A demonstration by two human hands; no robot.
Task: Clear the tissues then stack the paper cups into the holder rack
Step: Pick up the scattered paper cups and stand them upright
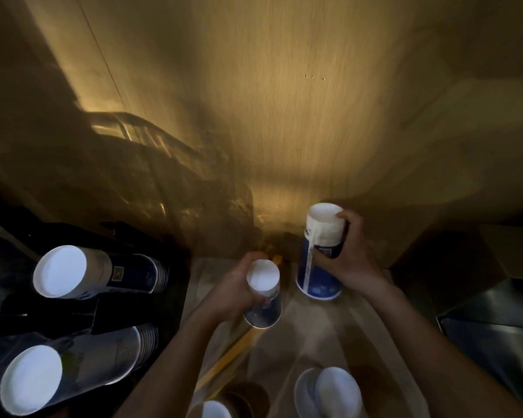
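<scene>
My left hand (234, 289) grips an upside-down blue-and-white paper cup (263, 294) just above the counter. To its right, my right hand (349, 254) holds a taller stack of upside-down paper cups (319, 251), its base resting on the counter. At the left, the black holder rack (82, 309) carries two stacks of cups lying on their sides: an upper stack (82, 273) and a lower stack (64, 375), white bottoms facing me. No tissues are visible.
More upside-down cups stand at the bottom edge: one (332, 393) near centre-right and one (216, 410) beside brown round pieces (248, 396). A wooden wall (284, 116) rises behind the counter. A metal sink (495, 321) lies at the right. A yellow strip (233, 357) crosses the counter.
</scene>
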